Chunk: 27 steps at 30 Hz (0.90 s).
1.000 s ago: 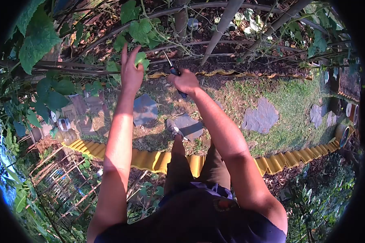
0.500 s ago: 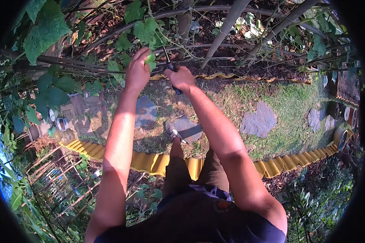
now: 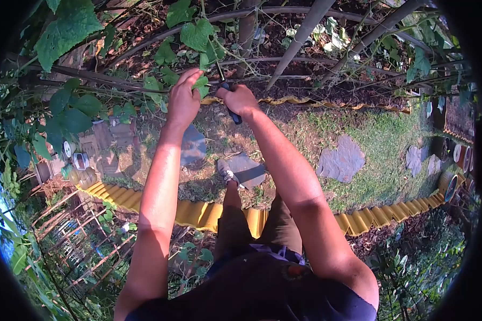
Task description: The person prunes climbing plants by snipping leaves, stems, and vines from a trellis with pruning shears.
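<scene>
My right hand (image 3: 239, 100) is closed round the dark handles of a pair of pruning shears (image 3: 233, 113), whose narrow blades point up toward the vine. Just left of the shears, my left hand (image 3: 184, 99) is raised with its fingers close together around a small green leaf (image 3: 201, 84); part of the leaf shows between thumb and fingers. Above both hands hangs a broad green vine leaf (image 3: 197, 35) on a thin stem. The blade tips lie near the foliage, and whether they touch a stem cannot be made out.
Curved branches (image 3: 273, 10) and a slanting pole (image 3: 301, 43) cross above my hands. A yellow corrugated edging (image 3: 198, 215) runs across near my legs. Flat stones (image 3: 341, 159) lie in the grass, and a stick frame (image 3: 85, 235) stands at lower left.
My left hand has shifted slightly right and down, its fingers a little straighter. The vine leaves sit slightly further right and lower. My right hand still grips the shears.
</scene>
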Available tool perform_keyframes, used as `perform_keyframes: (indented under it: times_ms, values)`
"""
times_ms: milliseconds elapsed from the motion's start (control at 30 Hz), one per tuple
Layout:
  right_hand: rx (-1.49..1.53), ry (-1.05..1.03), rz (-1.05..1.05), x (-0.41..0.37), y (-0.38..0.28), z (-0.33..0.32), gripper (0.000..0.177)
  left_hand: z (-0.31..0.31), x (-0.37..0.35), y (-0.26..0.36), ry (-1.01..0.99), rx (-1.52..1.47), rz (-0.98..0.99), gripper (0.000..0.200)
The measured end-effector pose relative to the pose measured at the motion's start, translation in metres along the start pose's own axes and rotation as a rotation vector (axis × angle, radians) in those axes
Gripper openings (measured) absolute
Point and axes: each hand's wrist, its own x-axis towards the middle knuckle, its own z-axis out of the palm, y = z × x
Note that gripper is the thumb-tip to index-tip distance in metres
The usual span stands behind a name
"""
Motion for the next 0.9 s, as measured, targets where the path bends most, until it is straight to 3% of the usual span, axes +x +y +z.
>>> perform_keyframes:
  times_ms: [900]
  values:
    - [0.016, -0.049, -0.021, 0.013, 0.01, 0.016, 0.054, -0.006, -0.022, 0.003, -0.027, -0.038, -0.056, 0.041]
